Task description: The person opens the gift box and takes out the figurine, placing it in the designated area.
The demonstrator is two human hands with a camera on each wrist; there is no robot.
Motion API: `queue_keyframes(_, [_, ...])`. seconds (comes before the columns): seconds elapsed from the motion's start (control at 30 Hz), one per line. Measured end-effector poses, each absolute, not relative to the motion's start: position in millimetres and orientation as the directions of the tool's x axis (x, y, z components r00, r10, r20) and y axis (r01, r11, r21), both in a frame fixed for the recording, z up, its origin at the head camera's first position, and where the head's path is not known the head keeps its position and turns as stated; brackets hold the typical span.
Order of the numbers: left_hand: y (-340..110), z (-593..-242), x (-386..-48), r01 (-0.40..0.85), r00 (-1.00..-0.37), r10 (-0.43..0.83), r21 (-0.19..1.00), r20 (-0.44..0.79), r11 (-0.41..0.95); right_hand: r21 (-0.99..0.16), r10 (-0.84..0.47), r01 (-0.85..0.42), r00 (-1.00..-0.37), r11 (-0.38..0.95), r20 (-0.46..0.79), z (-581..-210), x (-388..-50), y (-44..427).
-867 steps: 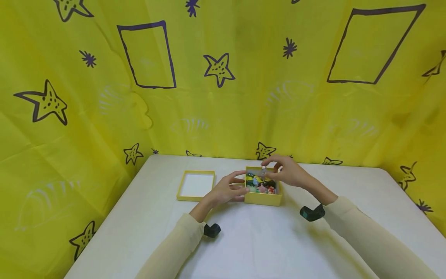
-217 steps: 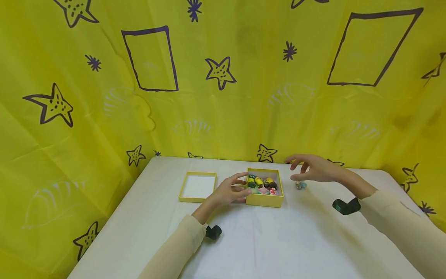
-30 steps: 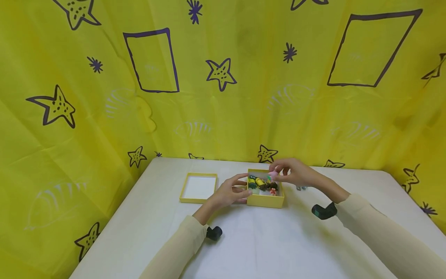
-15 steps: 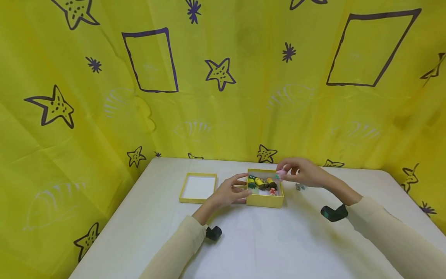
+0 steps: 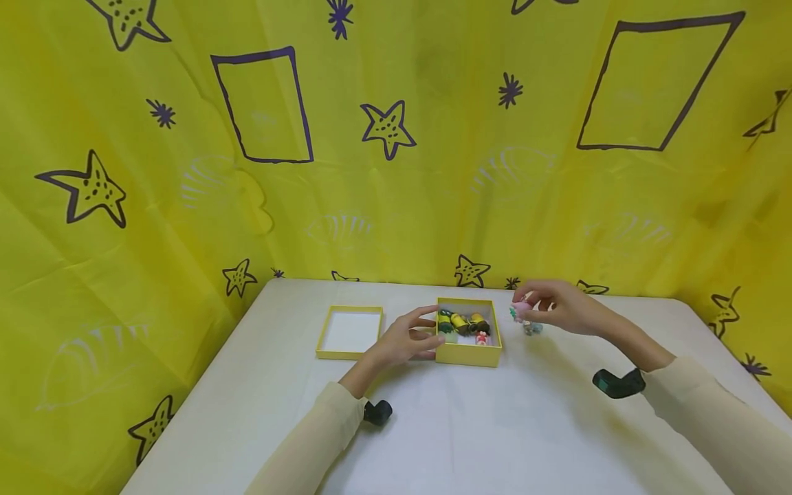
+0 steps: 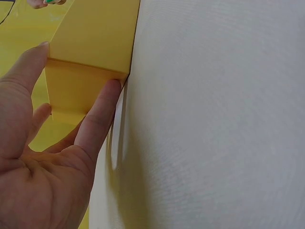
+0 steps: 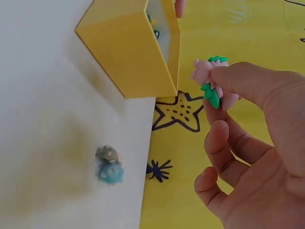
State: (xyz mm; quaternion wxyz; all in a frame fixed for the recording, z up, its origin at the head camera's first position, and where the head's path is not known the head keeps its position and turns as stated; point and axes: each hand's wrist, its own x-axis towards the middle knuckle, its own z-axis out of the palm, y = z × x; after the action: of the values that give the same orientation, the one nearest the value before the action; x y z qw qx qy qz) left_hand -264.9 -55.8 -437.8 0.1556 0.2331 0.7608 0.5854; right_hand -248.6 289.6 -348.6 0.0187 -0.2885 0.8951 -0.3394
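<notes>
My right hand (image 5: 572, 309) pinches a small pink figurine with green leaf-like parts (image 7: 205, 74) between thumb and index finger. It is held above the table, right of the yellow box (image 5: 468, 355). Below it a pair of small grey and blue figurines (image 7: 109, 164) lies on the table. The fingers of my left hand (image 5: 399, 338) are spread and touch the left wall and corners of the box. Inside the box are several figurines, among them yellow-and-green ones (image 5: 459, 323) and a red-and-white one (image 5: 482, 337).
Left of the box lies a shallow yellow-rimmed lid (image 5: 350, 355) with its white inside up. Everything stands on a white table (image 5: 433, 426). A yellow curtain (image 5: 445, 206) with dark star drawings hangs behind the table.
Over the last second my right hand has carried the pink figurine from above the box to the right, over the grey and blue figurines. My left hand stays at the box.
</notes>
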Motion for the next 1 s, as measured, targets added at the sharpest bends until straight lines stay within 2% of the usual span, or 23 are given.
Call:
queue_keyframes(0.67, [-56,-440,-266,0.181,-0.85,0.526,0.959,0.04,0.219,-0.607,-0.442,-0.422,-0.888,0.673,0.127,-361,-232,324])
queue_keyframes(1.0, [-55,-441,-266,0.118,-0.85,0.527,0.977,0.007,0.176,-0.626,-0.462,-0.437,-0.876,0.646,0.136,-373,-227,338])
